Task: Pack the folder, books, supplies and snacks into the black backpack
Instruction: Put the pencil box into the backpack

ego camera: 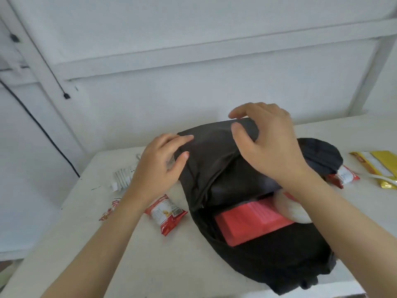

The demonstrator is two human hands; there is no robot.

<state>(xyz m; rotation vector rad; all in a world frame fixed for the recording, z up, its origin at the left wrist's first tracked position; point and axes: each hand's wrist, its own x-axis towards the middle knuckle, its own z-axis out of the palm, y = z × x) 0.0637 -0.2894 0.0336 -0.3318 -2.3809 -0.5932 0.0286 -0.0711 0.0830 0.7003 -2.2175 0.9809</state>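
The black backpack [257, 254] lies on the white table [150, 265] with its main compartment unzipped. Inside it a red book or folder [249, 220] and a white item [294, 209] show. My right hand [266, 143] grips the top fold of the backpack's front flap. My left hand [159, 164] rests against the flap's left edge, fingers spread. A red snack bag [165, 214] lies on the table by my left forearm. Another red snack bag [109, 211] peeks out left of that arm. A third [345, 175] sticks out from under the backpack's right side.
A yellow and white packet [380, 166] lies at the table's right end. A white ribbed object [122, 177] sits at the back left behind my left hand. A black cable [43, 130] hangs down the white wall at left.
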